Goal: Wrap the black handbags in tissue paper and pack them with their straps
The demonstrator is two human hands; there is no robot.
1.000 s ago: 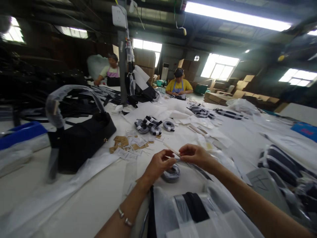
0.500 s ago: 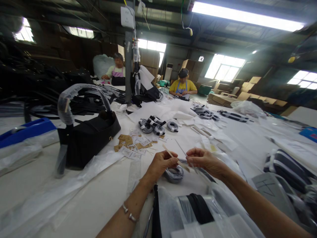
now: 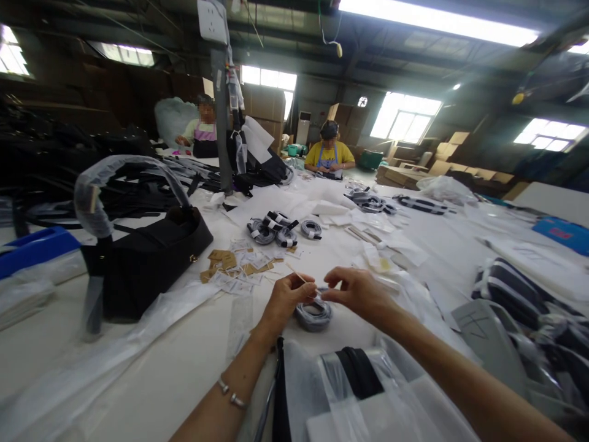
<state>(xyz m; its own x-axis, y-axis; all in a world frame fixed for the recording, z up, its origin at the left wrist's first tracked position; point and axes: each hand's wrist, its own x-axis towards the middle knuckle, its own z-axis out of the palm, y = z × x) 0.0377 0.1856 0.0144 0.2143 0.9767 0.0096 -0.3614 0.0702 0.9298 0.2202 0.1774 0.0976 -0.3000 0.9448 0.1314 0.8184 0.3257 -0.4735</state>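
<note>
My left hand (image 3: 291,296) pinches a thin pale strip (image 3: 295,272) between thumb and fingers; the strip's tip sticks up past them. Close by on the right, my right hand (image 3: 356,290) has its thumb and forefinger apart, close to the left fingertips, with nothing plain to see between them. Just below both hands, a coiled grey strap (image 3: 313,316) lies on the white table. Nearest me is a black piece wrapped in clear film and white sheet (image 3: 359,373), partly behind my right forearm.
A black handbag (image 3: 147,267) with a film-wrapped handle stands at left. Brown and white tags (image 3: 237,265) lie beyond my left hand, with several coiled straps (image 3: 271,228) behind. A grey plastic bin (image 3: 488,337) is at right. Two people sit across the table.
My right hand's thumb and forefinger have spread, and the thin strip by them no longer shows. My left hand still pinches its strip, now lower. The view has shifted right.
</note>
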